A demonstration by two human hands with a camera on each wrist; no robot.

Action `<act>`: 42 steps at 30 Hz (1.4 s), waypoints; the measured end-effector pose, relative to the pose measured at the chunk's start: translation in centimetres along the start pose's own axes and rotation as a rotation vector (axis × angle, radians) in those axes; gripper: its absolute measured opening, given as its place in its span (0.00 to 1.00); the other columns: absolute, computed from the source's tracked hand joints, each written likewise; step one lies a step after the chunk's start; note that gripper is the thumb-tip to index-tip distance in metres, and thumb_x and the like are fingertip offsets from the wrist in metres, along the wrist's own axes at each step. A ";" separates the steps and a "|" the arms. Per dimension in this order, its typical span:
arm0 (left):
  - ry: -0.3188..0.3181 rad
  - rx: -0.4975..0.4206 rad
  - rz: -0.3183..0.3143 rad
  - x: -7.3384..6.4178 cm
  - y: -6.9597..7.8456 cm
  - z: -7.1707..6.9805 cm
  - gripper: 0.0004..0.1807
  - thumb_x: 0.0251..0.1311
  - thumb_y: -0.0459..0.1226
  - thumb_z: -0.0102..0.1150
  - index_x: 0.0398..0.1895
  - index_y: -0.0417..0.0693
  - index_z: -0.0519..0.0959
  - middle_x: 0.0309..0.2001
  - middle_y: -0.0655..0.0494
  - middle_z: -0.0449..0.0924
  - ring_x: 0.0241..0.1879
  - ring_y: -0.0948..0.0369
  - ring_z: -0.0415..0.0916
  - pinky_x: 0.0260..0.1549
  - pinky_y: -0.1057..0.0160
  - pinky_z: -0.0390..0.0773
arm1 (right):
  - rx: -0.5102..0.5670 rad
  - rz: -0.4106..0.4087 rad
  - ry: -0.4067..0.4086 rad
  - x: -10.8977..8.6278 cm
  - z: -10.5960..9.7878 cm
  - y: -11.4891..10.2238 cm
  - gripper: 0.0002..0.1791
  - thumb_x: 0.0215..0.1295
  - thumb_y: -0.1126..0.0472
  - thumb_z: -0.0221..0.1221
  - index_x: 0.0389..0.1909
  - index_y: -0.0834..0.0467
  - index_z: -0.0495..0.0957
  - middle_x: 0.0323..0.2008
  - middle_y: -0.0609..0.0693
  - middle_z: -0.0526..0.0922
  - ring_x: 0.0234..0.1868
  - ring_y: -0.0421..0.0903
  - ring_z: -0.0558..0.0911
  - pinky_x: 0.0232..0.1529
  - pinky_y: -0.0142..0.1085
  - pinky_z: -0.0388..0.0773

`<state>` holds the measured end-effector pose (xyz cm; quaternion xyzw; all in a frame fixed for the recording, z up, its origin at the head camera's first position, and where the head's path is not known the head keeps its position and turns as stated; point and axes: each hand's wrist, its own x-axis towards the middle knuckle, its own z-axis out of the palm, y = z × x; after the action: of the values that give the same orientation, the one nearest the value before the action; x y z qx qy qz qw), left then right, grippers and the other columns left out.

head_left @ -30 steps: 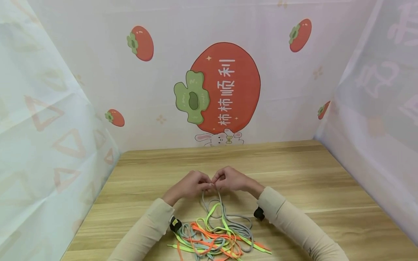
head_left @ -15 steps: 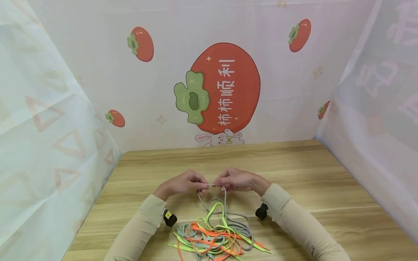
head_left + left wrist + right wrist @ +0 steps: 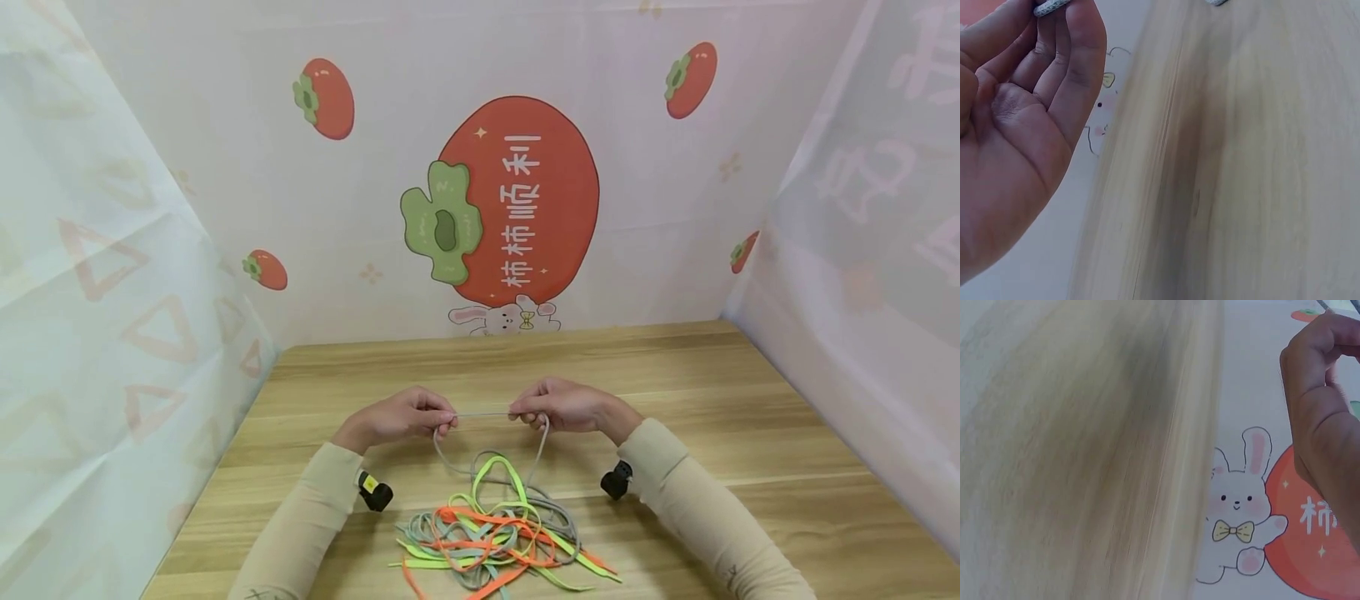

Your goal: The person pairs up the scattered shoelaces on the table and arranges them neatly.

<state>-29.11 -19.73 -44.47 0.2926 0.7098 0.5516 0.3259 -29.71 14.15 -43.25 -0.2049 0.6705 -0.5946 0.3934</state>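
A grey shoelace [image 3: 482, 414] is stretched straight and level between my two hands in the head view. My left hand [image 3: 401, 415] pinches it between thumb and fingers, and the lace [image 3: 1052, 7] shows at those fingertips in the left wrist view. Opposite, my right hand [image 3: 570, 406] pinches the other end of the stretch with curled fingers. From both hands the lace droops toward a tangled pile on the table. A neon yellow shoelace [image 3: 516, 477], an orange shoelace [image 3: 498, 582] and pale blue-grey ones lie mixed in that pile.
The wooden table [image 3: 675, 367] meets a pale backdrop [image 3: 360, 208] printed with persimmons and a rabbit. Printed sheets also hang at both sides. Small black cameras sit on the left wrist [image 3: 375, 492] and right wrist [image 3: 617, 480], beside the pile.
My hands have moved apart, left hand leftward and right hand rightward. The grey shoelace between them has drawn out from a short bit to a longer taut stretch.
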 end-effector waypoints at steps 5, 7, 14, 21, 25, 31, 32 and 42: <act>0.001 -0.018 -0.013 -1.2 -0.1 -0.8 0.22 0.81 0.39 0.53 0.53 0.20 0.77 0.39 0.56 0.81 0.37 0.67 0.78 0.43 0.63 0.82 | -0.003 -0.010 -0.004 -0.7 -0.9 0.2 0.13 0.82 0.58 0.56 0.40 0.57 0.87 0.24 0.40 0.76 0.25 0.33 0.70 0.27 0.25 0.70; 0.003 -0.020 -0.016 -1.7 -0.1 -1.2 0.19 0.81 0.39 0.52 0.51 0.26 0.80 0.39 0.56 0.81 0.37 0.67 0.78 0.43 0.63 0.82 | 0.002 -0.008 0.004 -1.0 -1.3 0.3 0.13 0.82 0.58 0.56 0.40 0.57 0.87 0.24 0.40 0.75 0.25 0.33 0.70 0.27 0.25 0.71; -0.002 -0.032 0.000 -3.4 -0.6 -2.6 0.14 0.82 0.38 0.50 0.48 0.37 0.83 0.38 0.58 0.80 0.36 0.67 0.77 0.41 0.65 0.82 | -0.001 -0.018 0.031 -2.0 -2.5 0.3 0.13 0.81 0.57 0.56 0.42 0.57 0.88 0.25 0.40 0.75 0.25 0.33 0.70 0.30 0.25 0.73; -0.018 -0.050 0.018 -4.8 -1.2 -3.9 0.13 0.83 0.35 0.47 0.46 0.39 0.83 0.38 0.59 0.79 0.36 0.66 0.77 0.42 0.66 0.82 | -0.005 -0.043 0.075 -3.3 -3.6 0.4 0.13 0.82 0.58 0.56 0.42 0.56 0.88 0.25 0.40 0.75 0.25 0.33 0.70 0.30 0.26 0.74; 0.001 -0.051 0.016 -5.7 -1.3 -4.4 0.13 0.83 0.35 0.48 0.46 0.41 0.83 0.38 0.59 0.80 0.36 0.67 0.78 0.42 0.66 0.83 | -0.008 -0.071 0.075 -4.1 -4.2 0.5 0.13 0.82 0.59 0.54 0.42 0.55 0.88 0.25 0.40 0.74 0.25 0.34 0.70 0.32 0.27 0.75; 0.016 -0.067 0.014 -6.9 -1.3 -5.3 0.13 0.83 0.34 0.46 0.45 0.43 0.83 0.36 0.62 0.81 0.36 0.68 0.80 0.42 0.66 0.83 | 0.010 -0.109 0.060 -5.2 -5.5 0.6 0.14 0.83 0.61 0.53 0.43 0.53 0.88 0.25 0.39 0.73 0.26 0.34 0.69 0.33 0.28 0.72; 0.016 -0.074 0.014 -7.2 -1.3 -5.5 0.14 0.84 0.34 0.45 0.45 0.43 0.83 0.37 0.62 0.81 0.36 0.68 0.80 0.42 0.66 0.83 | 0.013 -0.111 0.059 -5.4 -5.8 0.6 0.14 0.83 0.61 0.52 0.43 0.53 0.88 0.25 0.38 0.73 0.26 0.34 0.69 0.33 0.29 0.72; 0.042 -0.094 0.015 -9.6 -1.6 -6.9 0.15 0.84 0.32 0.43 0.45 0.43 0.82 0.36 0.62 0.80 0.36 0.68 0.78 0.42 0.65 0.83 | 0.031 -0.136 0.088 -7.4 -8.3 1.3 0.15 0.84 0.61 0.52 0.43 0.53 0.88 0.26 0.38 0.72 0.26 0.34 0.68 0.33 0.27 0.72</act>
<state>-28.70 -31.60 -43.46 0.2705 0.6877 0.5928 0.3202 -31.35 25.22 -42.53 -0.2175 0.6625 -0.6385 0.3256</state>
